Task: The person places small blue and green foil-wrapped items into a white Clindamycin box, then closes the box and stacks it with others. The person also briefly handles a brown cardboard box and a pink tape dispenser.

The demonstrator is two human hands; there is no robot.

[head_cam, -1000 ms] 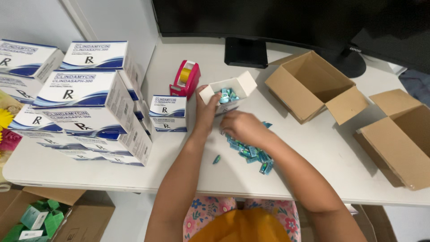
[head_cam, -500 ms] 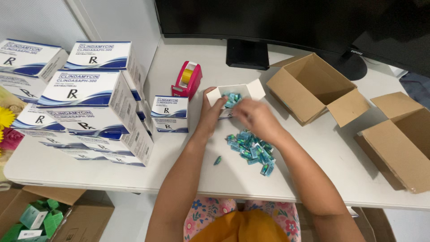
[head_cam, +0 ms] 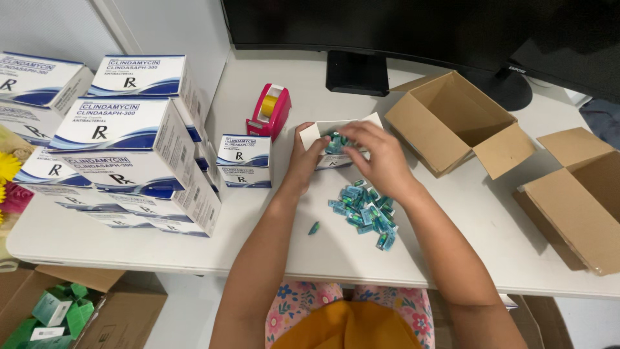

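A small open white carton (head_cam: 318, 134) stands on the white table (head_cam: 452, 220) in front of me, with teal packets showing inside. My left hand (head_cam: 303, 161) grips the carton's left side. My right hand (head_cam: 378, 155) hovers over the carton's open top, fingers curled at the packets; whether it grips any is hidden. A loose pile of teal packets (head_cam: 365, 213) lies just below my right hand. One stray teal packet (head_cam: 314, 227) lies to the pile's left.
Large white-and-blue boxes (head_cam: 123, 148) are stacked at the left, with a small closed one (head_cam: 244, 160) beside them. A pink tape dispenser (head_cam: 270, 111) stands behind. Two open cardboard boxes (head_cam: 452, 119) (head_cam: 575, 194) sit at right. A monitor base (head_cam: 356, 72) is at the back.
My right hand has risen from the packet pile up to the carton's open top. My left hand has kept hold of the carton.
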